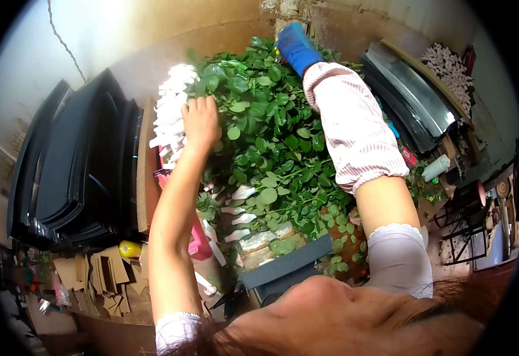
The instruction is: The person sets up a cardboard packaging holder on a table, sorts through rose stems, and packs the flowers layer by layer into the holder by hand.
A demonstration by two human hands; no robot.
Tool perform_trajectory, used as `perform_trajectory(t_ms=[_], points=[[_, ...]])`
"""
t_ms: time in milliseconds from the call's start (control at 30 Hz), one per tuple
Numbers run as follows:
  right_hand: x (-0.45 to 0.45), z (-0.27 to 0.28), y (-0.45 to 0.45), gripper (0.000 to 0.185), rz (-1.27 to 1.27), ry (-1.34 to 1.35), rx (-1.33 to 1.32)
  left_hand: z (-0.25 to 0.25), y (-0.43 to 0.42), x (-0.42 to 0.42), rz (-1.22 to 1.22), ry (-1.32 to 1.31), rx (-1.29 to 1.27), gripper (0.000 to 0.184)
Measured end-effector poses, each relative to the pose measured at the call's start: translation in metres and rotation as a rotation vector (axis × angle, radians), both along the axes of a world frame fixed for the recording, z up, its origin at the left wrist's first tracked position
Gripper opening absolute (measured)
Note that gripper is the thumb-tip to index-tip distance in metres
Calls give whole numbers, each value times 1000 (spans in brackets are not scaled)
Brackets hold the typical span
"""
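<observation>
A thick heap of leafy green stems (277, 118) lies in front of me. White-sleeved flower heads (173, 107) are stacked along its left side, and several more white-sleeved heads (242, 218) lie nearer to me. My bare left hand (201, 121) is beside the stack at the left edge of the leaves, its fingers curled down; what they grip, if anything, is hidden. At the far end of the heap, my right hand (296, 47) wears a blue glove with yellow on the fingertips. Its fingers bend round at the leaves' edge, and their contents are hidden.
Black sheets (81, 166) stand stacked at the left, with cardboard pieces (102, 273) and a yellow roll (130, 248) below. More dark and clear sheets (411, 89) lean at the right, near a white roll (436, 168). A ridged grey edge (286, 261) is close to me.
</observation>
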State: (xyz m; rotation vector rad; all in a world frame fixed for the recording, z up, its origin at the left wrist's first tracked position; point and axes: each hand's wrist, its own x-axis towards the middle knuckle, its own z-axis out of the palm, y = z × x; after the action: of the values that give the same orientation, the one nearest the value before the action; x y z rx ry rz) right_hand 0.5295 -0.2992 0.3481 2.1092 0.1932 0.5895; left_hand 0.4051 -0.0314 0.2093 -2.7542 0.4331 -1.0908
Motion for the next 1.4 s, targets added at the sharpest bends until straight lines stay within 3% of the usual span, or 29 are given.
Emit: perform_trajectory(t_ms=[200,233,333,400,433,467,567,600,633,667,700,733,800,900,967,1033,1067,1100,1133,1167,1233,1300,1367,1400], points=[[-53,-2,-7,13,265,172,-334,-2,-36,-82,-106,-10,-35,29],[-67,-7,-11,13,333,187,-414,-11,-43,-98,-112,44,-28,35],[-126,-38,-17,12,209,319,-482,-45,-50,-145,-144,149,-99,50],[-175,-71,-26,12,142,451,-444,-84,-48,-164,-123,153,-64,60],[-201,-91,-32,13,104,528,-402,-93,-44,-180,-119,349,-80,69],[-226,-110,-40,13,57,603,-352,-116,-35,-194,-156,348,-31,74],[-290,-162,-86,15,-119,786,-126,-133,-26,-238,-340,557,-83,85],[-300,-188,-111,19,-169,828,-25,-134,-21,-245,-454,641,-122,82],[-324,-171,-122,21,-271,862,193,-109,-21,-257,-462,751,-154,60],[-334,-201,-161,22,-310,771,374,-105,-15,-265,-487,796,-240,49],[-366,-178,-177,30,-278,771,533,-103,-8,-273,-510,842,-325,37],[-392,-171,-198,41,-231,770,615,-100,-2,-286,-641,651,-473,24],[-433,-196,-232,49,-279,498,946,-78,10,-322,-427,809,-654,17],[-487,-200,-259,58,-307,350,1392,-66,30,-362,-260,547,-784,9],[-509,-226,-268,52,90,82,1473,-45,24,-390,-223,379,-1027,11],[-531,-185,-217,46,120,46,1850,-32,5,-425,-177,324,-1363,15],[-539,-190,-195,49,247,9,1969,-34,-2,-440,-242,372,-1387,18],[-550,-144,-154,43,198,238,2236,-20,-18,-453,-396,495,-1385,32],[-553,-122,-121,39,458,147,1755,-8,-37,-463,-509,577,-1404,50],[-547,-111,-107,40,688,431,1643,3,-57,-468,-621,661,-1420,71],[-559,-88,-52,46,880,515,1606,-7,-77,-474,-869,643,-1354,85],[-564,-83,-12,46,822,887,1356,-10,-79,-491,-606,766,-1612,66],[-563,-73,-7,43,1057,925,1569,-34,-58,-502,-412,798,-1811,54],[-561,-71,-7,42,1180,939,1672,-36,-52,-502,-485,707,-1773,51]])
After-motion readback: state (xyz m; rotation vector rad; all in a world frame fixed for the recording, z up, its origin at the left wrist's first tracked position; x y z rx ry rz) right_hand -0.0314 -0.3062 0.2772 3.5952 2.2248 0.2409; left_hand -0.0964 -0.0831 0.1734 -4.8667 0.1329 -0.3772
